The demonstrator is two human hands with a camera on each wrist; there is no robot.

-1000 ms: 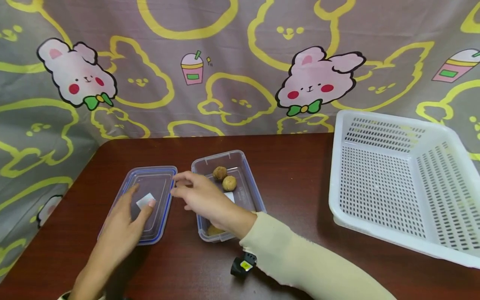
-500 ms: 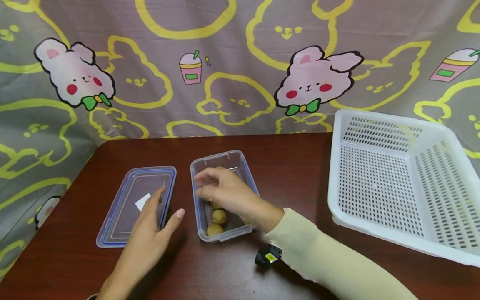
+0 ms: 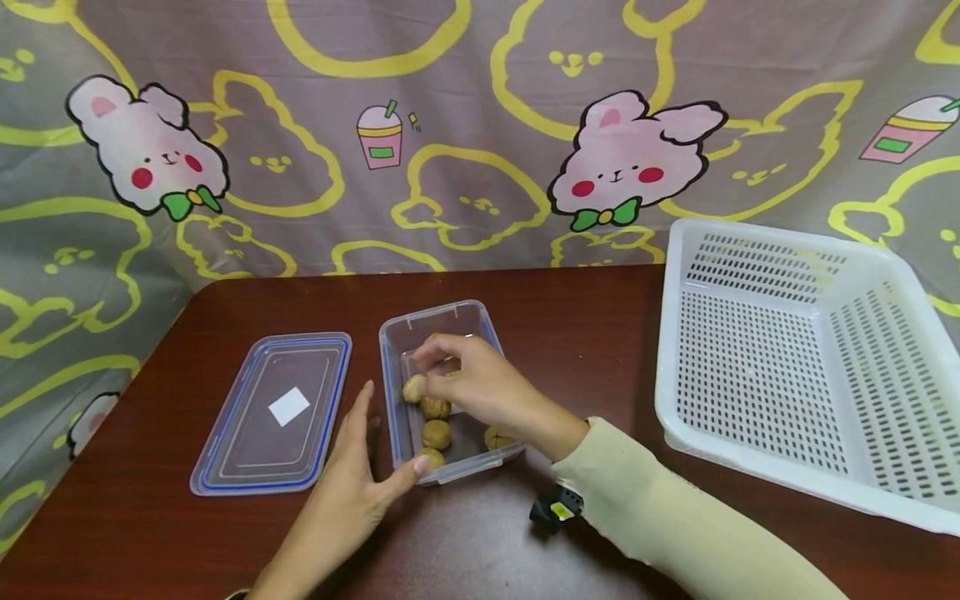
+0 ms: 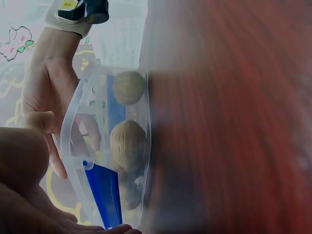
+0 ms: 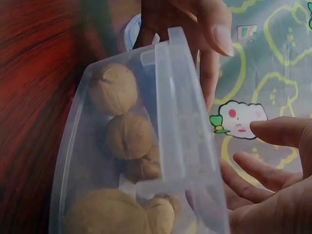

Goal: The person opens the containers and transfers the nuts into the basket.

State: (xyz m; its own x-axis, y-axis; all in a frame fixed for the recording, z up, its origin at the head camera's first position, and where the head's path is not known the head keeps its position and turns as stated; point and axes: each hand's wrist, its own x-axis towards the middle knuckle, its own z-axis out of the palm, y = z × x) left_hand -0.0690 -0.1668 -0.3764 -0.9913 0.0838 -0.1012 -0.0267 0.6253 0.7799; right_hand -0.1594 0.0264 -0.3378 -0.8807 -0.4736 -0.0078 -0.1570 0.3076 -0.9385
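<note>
I see one plain white label (image 3: 289, 406) on the lid (image 3: 251, 433) and one yellow sticker (image 3: 561, 511) on the black wrist camera (image 3: 545, 515); any print on either is too small for me to read. The table (image 3: 585, 358) is dark red-brown with a wood grain. A gray cloth (image 3: 465, 100) printed with rabbits and cups hangs along its far and left edges. The lid lies toward the left edge; the white basket (image 3: 765, 383) sits at the far right. Between them stands the clear box (image 3: 468, 472), with at least five walnuts (image 3: 437, 434) inside. The right hand (image 3: 483, 387) is over the box, its fingers loosely bent and apart, holding nothing; it blocks my head view of part of the interior. The left hand (image 3: 356, 479) is spread beside the box's left side, its thumb at the near-left corner, gripping nothing.
</note>
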